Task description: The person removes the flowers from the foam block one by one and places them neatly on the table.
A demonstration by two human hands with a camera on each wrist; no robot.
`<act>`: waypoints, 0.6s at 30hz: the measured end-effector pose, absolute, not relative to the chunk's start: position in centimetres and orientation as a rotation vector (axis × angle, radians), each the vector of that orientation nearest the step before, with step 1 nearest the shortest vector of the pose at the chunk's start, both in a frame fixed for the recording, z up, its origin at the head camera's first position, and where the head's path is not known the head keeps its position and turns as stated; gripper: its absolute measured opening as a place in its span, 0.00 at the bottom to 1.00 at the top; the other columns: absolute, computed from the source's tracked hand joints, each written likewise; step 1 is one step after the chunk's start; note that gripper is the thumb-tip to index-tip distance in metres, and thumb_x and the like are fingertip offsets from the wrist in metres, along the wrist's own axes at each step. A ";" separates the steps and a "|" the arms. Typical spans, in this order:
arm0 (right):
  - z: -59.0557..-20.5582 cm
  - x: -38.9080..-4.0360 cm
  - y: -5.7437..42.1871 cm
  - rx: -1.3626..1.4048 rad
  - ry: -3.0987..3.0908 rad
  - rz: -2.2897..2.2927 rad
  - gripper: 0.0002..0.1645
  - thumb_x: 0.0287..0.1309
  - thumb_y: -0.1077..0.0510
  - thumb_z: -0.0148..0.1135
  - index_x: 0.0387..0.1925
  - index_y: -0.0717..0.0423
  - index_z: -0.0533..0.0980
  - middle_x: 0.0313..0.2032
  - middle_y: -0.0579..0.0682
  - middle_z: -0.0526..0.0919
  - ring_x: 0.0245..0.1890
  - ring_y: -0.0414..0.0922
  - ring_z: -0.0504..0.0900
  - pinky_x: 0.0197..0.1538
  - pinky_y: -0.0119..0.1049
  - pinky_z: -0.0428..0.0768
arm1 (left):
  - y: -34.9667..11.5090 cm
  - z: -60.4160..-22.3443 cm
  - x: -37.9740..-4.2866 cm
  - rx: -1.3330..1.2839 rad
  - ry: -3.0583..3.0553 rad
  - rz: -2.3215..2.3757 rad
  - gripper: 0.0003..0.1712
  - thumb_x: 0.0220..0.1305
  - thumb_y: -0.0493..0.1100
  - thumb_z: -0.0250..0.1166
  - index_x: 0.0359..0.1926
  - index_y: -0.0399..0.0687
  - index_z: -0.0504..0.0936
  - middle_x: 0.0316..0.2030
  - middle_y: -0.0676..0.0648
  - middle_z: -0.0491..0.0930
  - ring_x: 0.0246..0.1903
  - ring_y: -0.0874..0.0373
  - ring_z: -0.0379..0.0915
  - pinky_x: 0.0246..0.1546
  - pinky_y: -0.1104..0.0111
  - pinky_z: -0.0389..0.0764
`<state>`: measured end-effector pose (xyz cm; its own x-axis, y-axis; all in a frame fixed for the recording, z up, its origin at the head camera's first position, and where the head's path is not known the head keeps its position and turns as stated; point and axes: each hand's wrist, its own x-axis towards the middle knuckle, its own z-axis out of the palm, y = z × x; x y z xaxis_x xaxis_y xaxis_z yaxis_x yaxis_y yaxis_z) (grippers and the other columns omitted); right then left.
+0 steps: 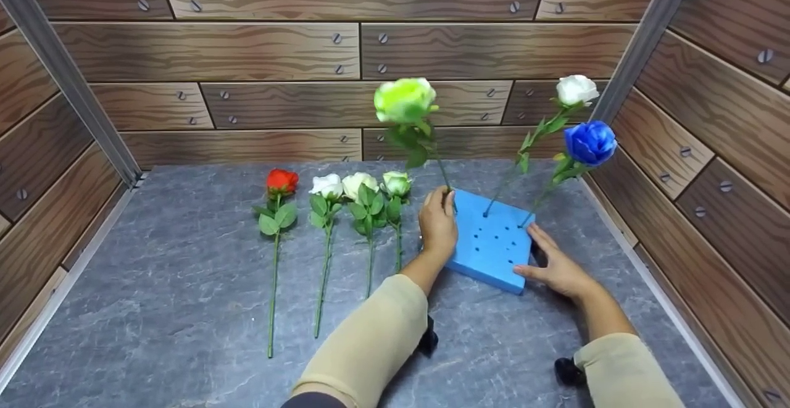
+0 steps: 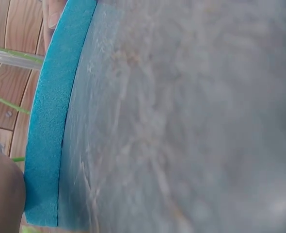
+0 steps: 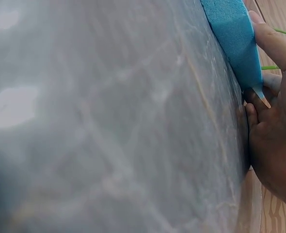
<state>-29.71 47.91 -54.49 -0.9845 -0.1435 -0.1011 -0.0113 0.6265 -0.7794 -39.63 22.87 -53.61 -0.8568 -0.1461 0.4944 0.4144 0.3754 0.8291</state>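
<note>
A blue foam block (image 1: 494,260) with several small holes lies on the grey surface. My left hand (image 1: 439,221) holds its left edge, fingers bent at the far left corner beside the stem of a green rose (image 1: 405,100). On the right, my right hand (image 1: 558,267) grips the block, thumb on the top face and fingers along the side. A white rose (image 1: 577,91) and a blue rose (image 1: 590,143) stand tilted right in its holes. In the wrist views the block's side (image 2: 51,126) shows, and the right thumb (image 3: 274,41) lies against it.
Left of the block lie a red rose (image 1: 282,181), a white rose (image 1: 326,186), a cream rose (image 1: 359,186) and a pale green-white rose (image 1: 396,184), stems toward me. Wood-patterned walls (image 1: 259,53) with metal corner posts (image 1: 74,81) enclose the grey surface (image 1: 203,309).
</note>
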 end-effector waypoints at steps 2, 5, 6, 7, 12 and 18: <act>-54.4 -29.8 47.7 -0.136 2.696 -1.284 0.68 0.67 0.48 0.76 0.89 0.53 0.38 0.88 0.65 0.31 0.85 0.76 0.33 0.80 0.82 0.41 | 22.7 -53.4 -39.7 -0.225 -2.123 -1.521 0.15 0.83 0.44 0.59 0.57 0.39 0.86 0.46 0.42 0.87 0.43 0.50 0.85 0.47 0.61 0.88; -54.2 -29.9 47.5 -0.138 2.687 -1.287 0.68 0.68 0.47 0.76 0.89 0.53 0.38 0.88 0.64 0.30 0.85 0.75 0.33 0.81 0.81 0.43 | 22.4 -52.6 -39.7 -0.238 -2.085 -1.568 0.14 0.83 0.43 0.59 0.56 0.40 0.85 0.47 0.42 0.86 0.44 0.51 0.85 0.47 0.62 0.89; -54.2 -29.9 47.4 -0.140 2.687 -1.287 0.68 0.68 0.47 0.76 0.89 0.53 0.38 0.88 0.65 0.30 0.85 0.75 0.33 0.81 0.80 0.43 | 22.3 -52.3 -39.6 -0.244 -2.079 -1.586 0.13 0.83 0.43 0.59 0.56 0.40 0.85 0.47 0.42 0.86 0.45 0.51 0.85 0.47 0.63 0.89; -54.2 -30.0 47.4 -0.139 2.686 -1.285 0.68 0.68 0.47 0.76 0.89 0.53 0.38 0.88 0.64 0.30 0.85 0.75 0.33 0.81 0.80 0.43 | 22.3 -52.0 -39.5 -0.254 -2.072 -1.607 0.13 0.84 0.43 0.59 0.55 0.41 0.85 0.47 0.43 0.86 0.46 0.51 0.85 0.48 0.64 0.89; -54.4 -29.9 47.6 -0.123 2.680 -1.277 0.69 0.68 0.43 0.75 0.89 0.51 0.38 0.88 0.63 0.29 0.85 0.75 0.31 0.81 0.81 0.41 | 21.7 -50.7 -38.6 -0.279 -2.072 -1.744 0.10 0.83 0.41 0.59 0.54 0.45 0.85 0.48 0.44 0.85 0.49 0.52 0.86 0.48 0.68 0.88; -54.3 -29.6 47.7 -0.127 2.688 -1.268 0.69 0.68 0.43 0.75 0.89 0.52 0.37 0.88 0.62 0.29 0.85 0.75 0.31 0.80 0.82 0.41 | 20.3 -49.9 -37.8 -0.268 -2.134 -1.854 0.08 0.83 0.40 0.61 0.54 0.50 0.84 0.47 0.44 0.87 0.45 0.58 0.85 0.42 0.73 0.85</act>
